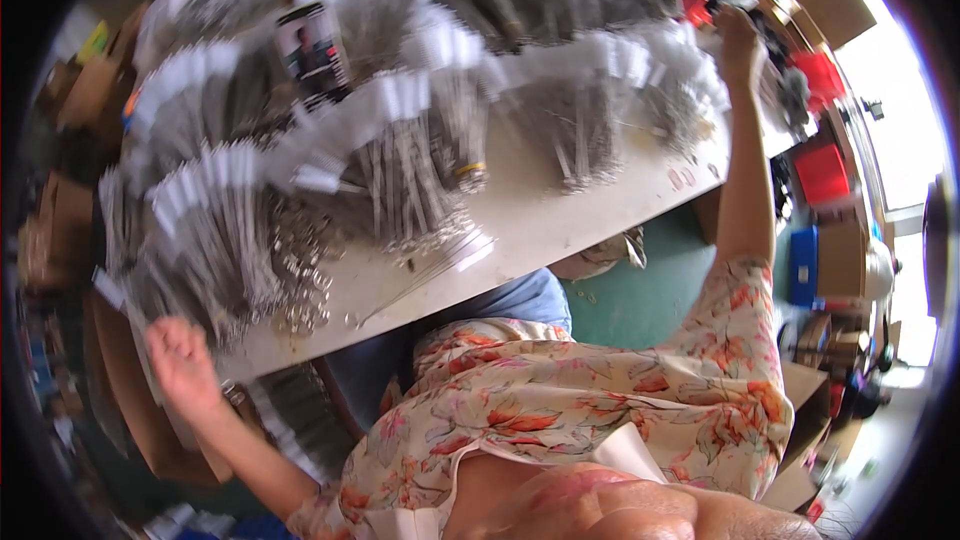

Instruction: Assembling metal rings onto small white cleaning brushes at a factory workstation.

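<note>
My left hand point(185, 365) is at the table's left front corner, palm up, its fingers apart and nothing seen in them. Beside it lie bundles of thin grey strands with white tags point(215, 240). My right arm stretches to the far right corner, where my right hand point(738, 35) is near a small red object point(697, 2); its fingers are too blurred to read. A pile of small metal rings point(303, 270) lies near the front edge. One loose tagged strand point(425, 275) rests to the right of the rings.
More tagged bundles point(570, 90) stand in rows across the white table point(560, 225). Among them a phone point(312, 50) is propped up. Red bins point(823, 173), a blue box point(803, 255) and cardboard boxes line the right side. Cardboard boxes point(60, 230) also stand at the left.
</note>
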Demonstrator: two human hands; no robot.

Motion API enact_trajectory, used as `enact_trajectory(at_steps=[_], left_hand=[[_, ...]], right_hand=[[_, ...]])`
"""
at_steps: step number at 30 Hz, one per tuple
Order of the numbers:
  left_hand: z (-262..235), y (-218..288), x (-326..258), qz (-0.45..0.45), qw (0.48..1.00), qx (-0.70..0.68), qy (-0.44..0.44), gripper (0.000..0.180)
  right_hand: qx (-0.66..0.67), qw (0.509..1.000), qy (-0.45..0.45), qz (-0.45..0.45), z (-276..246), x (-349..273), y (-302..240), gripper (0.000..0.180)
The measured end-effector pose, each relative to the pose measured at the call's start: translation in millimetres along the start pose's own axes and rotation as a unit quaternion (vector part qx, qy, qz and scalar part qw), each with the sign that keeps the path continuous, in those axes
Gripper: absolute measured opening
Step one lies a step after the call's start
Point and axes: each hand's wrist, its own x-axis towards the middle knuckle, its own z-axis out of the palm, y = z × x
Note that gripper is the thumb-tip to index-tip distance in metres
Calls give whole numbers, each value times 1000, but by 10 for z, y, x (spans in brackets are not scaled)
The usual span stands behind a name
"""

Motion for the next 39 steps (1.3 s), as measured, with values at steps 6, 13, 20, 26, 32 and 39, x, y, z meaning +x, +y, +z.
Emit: enact_trajectory(at_steps=[6,13,20,26,32,39], left_hand=[[1182,-817,-123,-43,963,246,-98,26],[1773,-1440,-194,129,934,304,-138,36],[1608,-1323,-251,345,883,306,-82,14],[1600,-1747,-265,418,833,334,-143,25],[1448,-1610,-226,426,733,485,-215,42],[1492,-1310,-206,208,880,315,-290,92]], right_hand=[[713,619,-307,117,-237,-1176,-2381,24],[680,560,-439,176,-388,-2227,-3657,24],[620,730,-288,22,-286,-2494,-3249,34],[779,400,-340,343,-220,-2660,-3527,26],[822,262,-352,363,-215,-2362,-3328,17],[444,691,-564,-82,-513,-2551,-3447,10]])
